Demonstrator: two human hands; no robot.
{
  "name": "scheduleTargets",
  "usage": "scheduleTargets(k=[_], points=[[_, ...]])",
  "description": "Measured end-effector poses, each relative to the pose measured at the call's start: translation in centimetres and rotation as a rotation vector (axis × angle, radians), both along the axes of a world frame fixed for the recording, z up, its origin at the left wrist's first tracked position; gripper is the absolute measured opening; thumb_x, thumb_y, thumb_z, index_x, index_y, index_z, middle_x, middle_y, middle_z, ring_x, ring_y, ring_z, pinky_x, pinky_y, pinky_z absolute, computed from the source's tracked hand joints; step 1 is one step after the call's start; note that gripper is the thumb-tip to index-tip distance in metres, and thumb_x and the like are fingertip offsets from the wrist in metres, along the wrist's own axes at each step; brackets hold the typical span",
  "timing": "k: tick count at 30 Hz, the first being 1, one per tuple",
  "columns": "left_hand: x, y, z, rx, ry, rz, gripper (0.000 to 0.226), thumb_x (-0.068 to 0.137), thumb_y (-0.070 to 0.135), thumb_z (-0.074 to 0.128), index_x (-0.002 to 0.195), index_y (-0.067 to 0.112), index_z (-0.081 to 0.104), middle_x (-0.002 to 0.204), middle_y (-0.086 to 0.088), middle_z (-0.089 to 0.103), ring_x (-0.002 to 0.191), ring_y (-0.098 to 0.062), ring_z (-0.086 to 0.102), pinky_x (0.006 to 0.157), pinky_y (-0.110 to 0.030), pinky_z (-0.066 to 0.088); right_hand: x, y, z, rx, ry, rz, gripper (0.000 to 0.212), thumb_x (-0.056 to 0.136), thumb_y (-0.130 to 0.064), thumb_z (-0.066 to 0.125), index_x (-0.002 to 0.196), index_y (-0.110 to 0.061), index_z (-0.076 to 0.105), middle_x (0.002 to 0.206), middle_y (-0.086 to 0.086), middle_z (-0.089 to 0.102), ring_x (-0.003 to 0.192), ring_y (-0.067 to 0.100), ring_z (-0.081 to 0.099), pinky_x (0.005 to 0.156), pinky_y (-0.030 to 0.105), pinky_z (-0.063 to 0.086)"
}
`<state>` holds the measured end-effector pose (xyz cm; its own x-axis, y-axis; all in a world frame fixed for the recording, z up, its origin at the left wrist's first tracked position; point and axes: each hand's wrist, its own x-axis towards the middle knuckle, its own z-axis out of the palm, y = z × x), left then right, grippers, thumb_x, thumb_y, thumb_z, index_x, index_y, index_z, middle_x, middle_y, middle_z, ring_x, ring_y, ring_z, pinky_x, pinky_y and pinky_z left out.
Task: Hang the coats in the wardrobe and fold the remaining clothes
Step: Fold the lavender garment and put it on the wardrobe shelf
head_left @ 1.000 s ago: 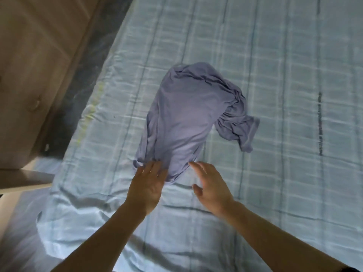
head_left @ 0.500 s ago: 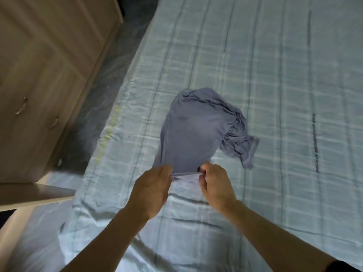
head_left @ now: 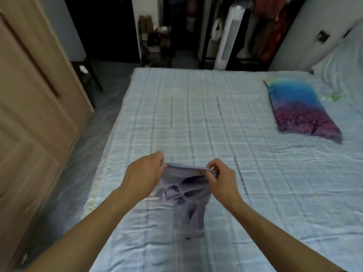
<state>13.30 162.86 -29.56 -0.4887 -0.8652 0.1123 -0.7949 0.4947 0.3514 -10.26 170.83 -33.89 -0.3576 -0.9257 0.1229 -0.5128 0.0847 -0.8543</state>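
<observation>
A lilac garment (head_left: 185, 195) hangs in the air above the bed (head_left: 196, 118), held by its top edge. My left hand (head_left: 144, 174) pinches the left end of that edge, and my right hand (head_left: 219, 176) pinches the right end. The cloth is stretched flat between the two hands and droops in crumpled folds below them, its lower end near the bedsheet. Both forearms reach in from the bottom of the head view.
A blue-and-purple pillow (head_left: 300, 110) lies at the right of the bed, with a white pillow (head_left: 345, 67) behind it. A wooden wardrobe (head_left: 29, 107) stands at the left across a narrow floor strip. Hanging clothes (head_left: 269, 26) and a white tower fan (head_left: 229, 36) stand beyond the bed.
Both hands took hold of the garment's near edge and lifted it off the bed. The camera has tilted up, bringing the far room and pillows into view.
</observation>
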Motion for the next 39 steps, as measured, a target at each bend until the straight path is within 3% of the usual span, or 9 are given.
scheduleTargets(k=[7, 14, 18, 22, 24, 26, 30, 33, 39], points=[[-9.4, -0.3, 9.4, -0.083, 0.280, -0.203, 0.017, 0.099, 0.022, 0.048, 0.084, 0.018, 0.042, 0.071, 0.003, 0.049, 0.065, -0.023, 0.048, 0.060, -0.043, 0.043, -8.7, 3.0, 8.3, -0.171, 0.054, -0.159, 0.023, 0.083, -0.015, 0.072, 0.069, -0.028, 0.058, 0.062, -0.008, 0.059, 0.056, 0.002, 0.050, 0.054, 0.011, 0.037], [-17.6, 2.8, 15.5, -0.131, 0.458, -0.343, 0.016, 0.099, 0.020, 0.052, 0.085, 0.024, 0.044, 0.062, 0.004, 0.052, 0.060, -0.012, 0.052, 0.057, -0.031, 0.043, -15.8, 8.0, 11.8, -0.266, 0.105, -0.135, 0.022, 0.084, -0.026, 0.075, 0.068, -0.024, 0.060, 0.059, -0.011, 0.056, 0.056, 0.000, 0.049, 0.054, 0.012, 0.034], [-20.2, 4.6, 17.9, -0.160, 0.451, -0.360, 0.015, 0.099, 0.021, 0.053, 0.086, 0.024, 0.046, 0.063, 0.004, 0.054, 0.061, -0.011, 0.054, 0.047, -0.018, 0.041, -19.6, 10.3, 13.0, -0.228, 0.105, -0.013, 0.022, 0.081, -0.023, 0.079, 0.067, -0.022, 0.062, 0.056, -0.010, 0.050, 0.055, 0.000, 0.043, 0.054, 0.017, 0.033], [-21.0, 5.2, 20.2, -0.187, 0.444, -0.334, 0.014, 0.099, 0.021, 0.054, 0.086, 0.024, 0.047, 0.065, 0.004, 0.056, 0.064, -0.007, 0.054, 0.048, -0.015, 0.040, -22.0, 11.6, 13.0, -0.169, 0.235, 0.034, 0.035, 0.079, -0.014, 0.078, 0.065, -0.037, 0.057, 0.060, -0.009, 0.054, 0.058, 0.001, 0.047, 0.058, 0.020, 0.036], [-20.8, 5.1, 21.1, -0.171, 0.367, -0.336, 0.016, 0.097, 0.021, 0.058, 0.084, 0.024, 0.048, 0.068, 0.002, 0.058, 0.066, -0.009, 0.053, 0.055, -0.018, 0.041, -23.0, 11.7, 12.7, -0.165, 0.235, -0.022, 0.034, 0.079, -0.005, 0.076, 0.067, -0.034, 0.062, 0.062, -0.007, 0.059, 0.060, 0.001, 0.050, 0.060, 0.023, 0.038], [-20.4, 4.8, 21.7, -0.112, 0.256, -0.338, 0.019, 0.093, 0.024, 0.066, 0.080, 0.024, 0.052, 0.071, 0.000, 0.060, 0.067, -0.012, 0.054, 0.060, -0.027, 0.043, -23.9, 11.6, 12.7, -0.184, 0.252, -0.105, 0.030, 0.074, 0.005, 0.073, 0.071, -0.025, 0.069, 0.064, -0.006, 0.064, 0.062, 0.002, 0.053, 0.062, 0.020, 0.041], [-19.4, 4.5, 22.2, 0.071, 0.099, -0.325, 0.023, 0.082, 0.037, 0.079, 0.071, 0.021, 0.066, 0.063, 0.008, 0.062, 0.057, -0.005, 0.053, 0.055, -0.017, 0.037, -25.1, 11.1, 13.7, -0.239, 0.261, -0.235, 0.021, 0.072, 0.009, 0.069, 0.073, -0.011, 0.072, 0.065, -0.001, 0.064, 0.062, 0.001, 0.055, 0.060, 0.007, 0.038], [-19.0, 4.9, 22.4, 0.303, 0.006, -0.395, 0.039, 0.082, 0.038, 0.078, 0.071, 0.004, 0.061, 0.062, -0.009, 0.052, 0.059, -0.013, 0.047, 0.059, -0.030, 0.038, -25.4, 10.2, 14.4, -0.254, 0.268, -0.276, 0.018, 0.076, 0.007, 0.068, 0.073, -0.011, 0.071, 0.064, -0.003, 0.062, 0.059, 0.000, 0.054, 0.060, 0.008, 0.038], [-19.7, 5.4, 22.5, 0.176, 0.174, -0.295, 0.028, 0.090, 0.025, 0.068, 0.068, 0.013, 0.056, 0.062, 0.005, 0.050, 0.058, -0.008, 0.047, 0.060, -0.030, 0.041, -24.9, 8.3, 15.5, -0.193, 0.253, -0.315, 0.014, 0.078, -0.002, 0.074, 0.076, -0.015, 0.070, 0.066, -0.001, 0.064, 0.059, 0.006, 0.053, 0.059, 0.012, 0.035]])
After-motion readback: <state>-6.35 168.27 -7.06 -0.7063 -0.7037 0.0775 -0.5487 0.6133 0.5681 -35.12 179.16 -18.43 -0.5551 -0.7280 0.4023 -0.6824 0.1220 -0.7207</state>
